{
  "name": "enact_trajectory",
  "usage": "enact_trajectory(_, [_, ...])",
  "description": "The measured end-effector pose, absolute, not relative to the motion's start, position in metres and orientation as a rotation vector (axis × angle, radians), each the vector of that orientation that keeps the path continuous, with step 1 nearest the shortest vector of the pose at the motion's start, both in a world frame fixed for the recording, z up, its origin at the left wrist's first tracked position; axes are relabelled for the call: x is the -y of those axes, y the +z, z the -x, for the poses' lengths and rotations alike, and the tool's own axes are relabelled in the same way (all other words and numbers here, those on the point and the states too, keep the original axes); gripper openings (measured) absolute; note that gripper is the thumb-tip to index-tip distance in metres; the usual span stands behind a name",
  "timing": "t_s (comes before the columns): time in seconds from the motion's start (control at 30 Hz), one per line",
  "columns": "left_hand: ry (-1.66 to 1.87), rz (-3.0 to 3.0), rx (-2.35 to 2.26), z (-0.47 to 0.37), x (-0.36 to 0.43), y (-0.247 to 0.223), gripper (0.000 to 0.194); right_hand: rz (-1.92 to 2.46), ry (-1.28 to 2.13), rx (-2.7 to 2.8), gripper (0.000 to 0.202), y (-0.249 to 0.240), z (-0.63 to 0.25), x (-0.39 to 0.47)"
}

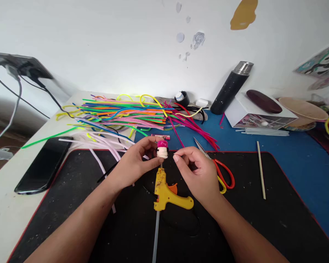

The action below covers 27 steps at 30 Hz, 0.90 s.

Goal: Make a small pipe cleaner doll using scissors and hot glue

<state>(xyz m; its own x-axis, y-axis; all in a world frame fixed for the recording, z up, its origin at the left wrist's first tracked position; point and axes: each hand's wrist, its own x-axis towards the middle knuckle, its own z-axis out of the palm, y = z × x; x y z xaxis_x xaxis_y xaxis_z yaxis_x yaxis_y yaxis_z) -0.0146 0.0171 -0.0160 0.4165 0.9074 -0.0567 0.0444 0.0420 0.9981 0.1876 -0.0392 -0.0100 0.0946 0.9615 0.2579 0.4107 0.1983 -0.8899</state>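
Observation:
My left hand [137, 159] grips a small figure wound from pipe cleaners [162, 150], cream below and magenta on top, with black bits at its sides. Just right of it, my right hand [199, 170] has thumb and index finger pinched together; whatever is between them is too small to name. Below both hands a yellow glue gun [161, 188] with an orange trigger lies on the black mat [235, 226], a clear glue stick [155, 237] sticking out of its back end. Scissors [224, 173] with red and yellow handles lie partly behind my right hand.
Many coloured pipe cleaners [126, 113] are heaped at the back. A phone [45, 164] lies left, a wooden stick [261, 170] right. A black flask [231, 87] leans against the wall beside a white box [244, 109]. Clear glue sticks [263, 132] lie before the box.

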Motion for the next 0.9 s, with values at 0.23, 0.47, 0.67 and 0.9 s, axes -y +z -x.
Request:
enact_trajectory(0.23, [0.815, -1.250, -0.893, 0.0143, -0.0161, -0.0187, 0.050, 1.354, 0.705, 1.471, 0.010, -0.0106, -0.1869, 0.0407])
enact_trajectory(0.47, [0.816, -1.157, -0.832, 0.0144, -0.0166, -0.0177, 0.050, 1.321, 0.689, 1.471, 0.011, -0.0110, -0.1855, 0.0412])
enact_trajectory(0.67, [0.792, -1.310, -0.898, 0.0149, -0.0158, -0.0183, 0.047, 1.321, 0.689, 1.479, 0.011, -0.0134, -0.1854, 0.0414])
enact_trajectory(0.9, [0.774, -1.475, -0.961, 0.0139, -0.0138, -0.0182, 0.043, 1.338, 0.678, 1.512, 0.011, -0.0154, -0.1836, 0.0424])
